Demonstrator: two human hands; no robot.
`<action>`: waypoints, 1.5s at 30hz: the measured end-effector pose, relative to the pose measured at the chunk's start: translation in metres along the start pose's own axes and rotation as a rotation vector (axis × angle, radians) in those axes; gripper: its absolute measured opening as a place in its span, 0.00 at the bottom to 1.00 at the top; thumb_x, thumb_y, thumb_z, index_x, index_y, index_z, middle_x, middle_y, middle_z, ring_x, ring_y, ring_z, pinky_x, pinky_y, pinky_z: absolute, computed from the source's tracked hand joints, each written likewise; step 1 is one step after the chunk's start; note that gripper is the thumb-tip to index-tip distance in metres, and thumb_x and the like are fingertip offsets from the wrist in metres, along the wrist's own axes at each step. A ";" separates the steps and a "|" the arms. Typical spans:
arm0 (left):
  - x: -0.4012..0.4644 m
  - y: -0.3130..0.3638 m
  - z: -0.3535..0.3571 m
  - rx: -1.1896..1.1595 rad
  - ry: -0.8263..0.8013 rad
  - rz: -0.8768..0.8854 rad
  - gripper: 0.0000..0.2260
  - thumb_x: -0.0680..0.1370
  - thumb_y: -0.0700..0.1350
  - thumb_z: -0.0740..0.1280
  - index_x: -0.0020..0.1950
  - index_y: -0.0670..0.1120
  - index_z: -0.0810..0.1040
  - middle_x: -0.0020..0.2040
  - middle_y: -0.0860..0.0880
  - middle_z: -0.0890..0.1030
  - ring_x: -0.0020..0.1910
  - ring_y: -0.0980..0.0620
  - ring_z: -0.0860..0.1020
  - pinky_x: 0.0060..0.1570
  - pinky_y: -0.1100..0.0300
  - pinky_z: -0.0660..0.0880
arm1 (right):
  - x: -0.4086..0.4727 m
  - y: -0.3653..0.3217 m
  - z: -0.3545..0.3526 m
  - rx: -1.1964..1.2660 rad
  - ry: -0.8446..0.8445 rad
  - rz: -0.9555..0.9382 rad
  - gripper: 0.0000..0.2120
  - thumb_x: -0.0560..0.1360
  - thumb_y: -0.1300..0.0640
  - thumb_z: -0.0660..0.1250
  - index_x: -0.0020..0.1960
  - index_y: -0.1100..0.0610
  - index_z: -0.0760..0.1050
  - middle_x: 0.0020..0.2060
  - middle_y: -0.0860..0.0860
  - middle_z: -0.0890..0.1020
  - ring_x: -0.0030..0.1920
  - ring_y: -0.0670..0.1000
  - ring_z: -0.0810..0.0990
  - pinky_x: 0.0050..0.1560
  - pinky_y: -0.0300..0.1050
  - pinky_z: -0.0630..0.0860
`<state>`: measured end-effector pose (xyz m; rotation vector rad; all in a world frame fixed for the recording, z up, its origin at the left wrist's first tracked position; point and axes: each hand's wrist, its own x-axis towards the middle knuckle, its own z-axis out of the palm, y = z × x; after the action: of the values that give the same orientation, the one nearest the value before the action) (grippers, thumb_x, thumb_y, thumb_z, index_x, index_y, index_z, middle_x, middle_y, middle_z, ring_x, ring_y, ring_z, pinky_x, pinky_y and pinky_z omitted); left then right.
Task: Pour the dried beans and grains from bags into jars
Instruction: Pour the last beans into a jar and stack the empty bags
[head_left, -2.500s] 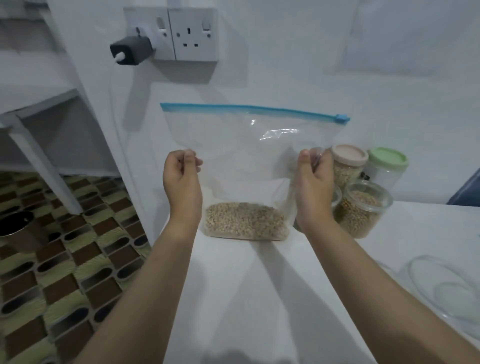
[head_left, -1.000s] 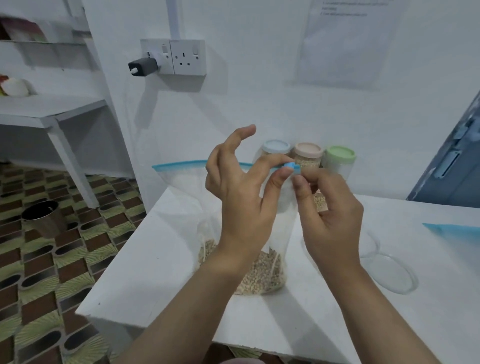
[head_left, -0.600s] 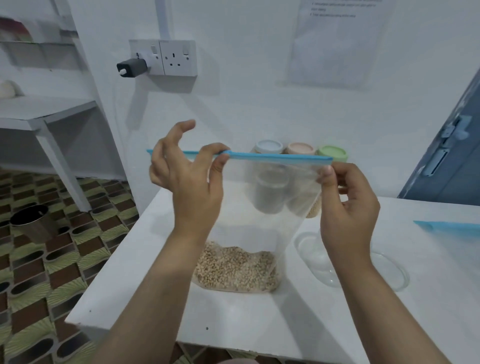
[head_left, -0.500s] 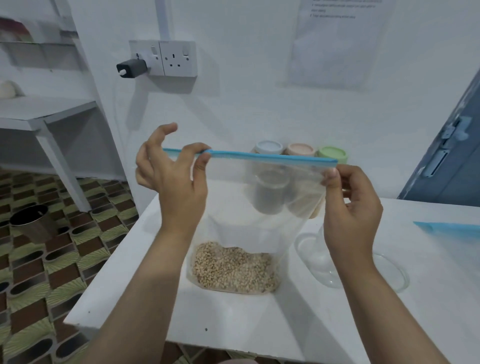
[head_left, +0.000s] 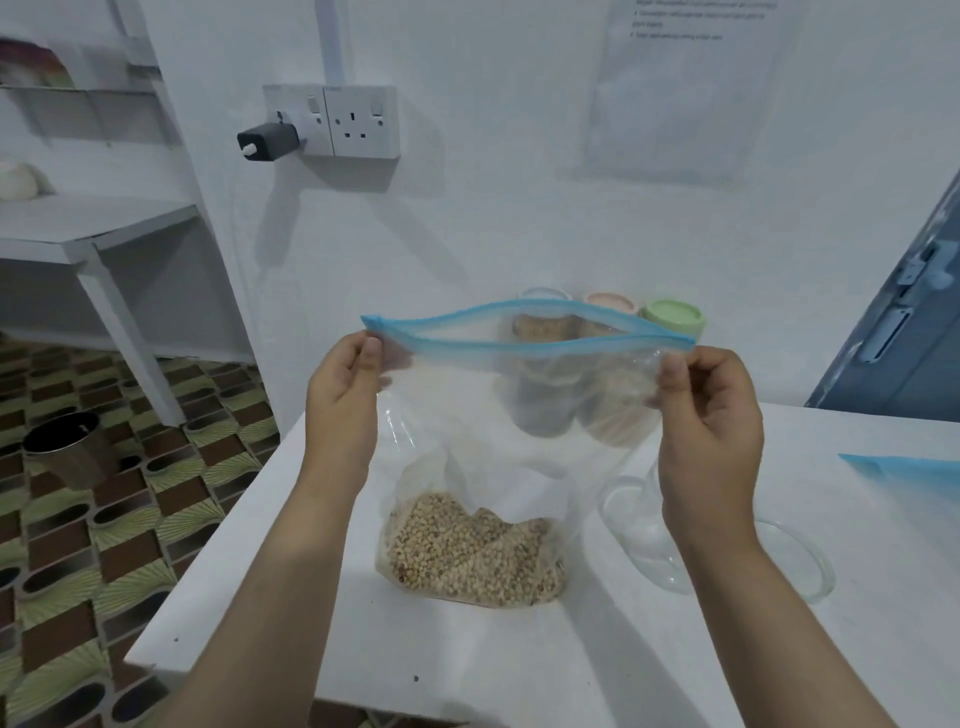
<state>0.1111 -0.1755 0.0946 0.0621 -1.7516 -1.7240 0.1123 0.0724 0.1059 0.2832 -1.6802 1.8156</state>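
— While the bag (head_left: 519, 415) hangs between the two hands, who holds which end?
— The left hand (head_left: 343, 410) pinches the left end of the blue zip strip (head_left: 524, 332) with thumb and fingers. The right hand (head_left: 711, 426) pinches the right end the same way.
— Is the top of the bag closed?
— No. The two blue edges are pulled apart in the middle, so the mouth gapes open between the hands.
— What is inside?
— Small pale brown grains (head_left: 472, 556) sit in a heap at the bottom, below both hands. The bottom rests on the white desk (head_left: 311, 597).
— What does the bag look like?
— It is clear and crinkly. You can see jars (head_left: 670, 317) behind it, just past the hands, by the wall.
— Anything near the right hand?
— A clear glass bowl (head_left: 800, 566) sits on the desk, under the right wrist.
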 end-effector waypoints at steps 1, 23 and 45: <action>0.001 0.001 0.001 -0.021 0.003 -0.009 0.08 0.84 0.43 0.59 0.51 0.49 0.78 0.42 0.59 0.85 0.43 0.61 0.81 0.47 0.63 0.74 | 0.001 0.001 0.000 0.018 -0.012 0.008 0.07 0.81 0.56 0.65 0.45 0.48 0.73 0.41 0.46 0.77 0.43 0.48 0.74 0.48 0.51 0.74; 0.048 0.059 0.016 -0.238 0.081 0.195 0.06 0.82 0.41 0.63 0.46 0.47 0.76 0.39 0.55 0.85 0.39 0.57 0.80 0.43 0.63 0.76 | 0.037 -0.020 0.029 0.327 -0.183 0.070 0.06 0.75 0.52 0.66 0.46 0.54 0.74 0.37 0.49 0.78 0.39 0.46 0.80 0.59 0.69 0.73; 0.028 0.029 0.070 -0.075 -0.192 0.245 0.03 0.80 0.40 0.66 0.48 0.44 0.79 0.41 0.53 0.85 0.41 0.54 0.82 0.46 0.63 0.76 | 0.047 -0.010 0.049 -0.548 -0.542 -0.229 0.24 0.78 0.42 0.60 0.72 0.49 0.70 0.65 0.44 0.75 0.65 0.44 0.71 0.67 0.40 0.65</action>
<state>0.0675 -0.1244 0.1389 -0.3470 -1.7452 -1.6562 0.0691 0.0401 0.1481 0.7345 -2.3234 1.1023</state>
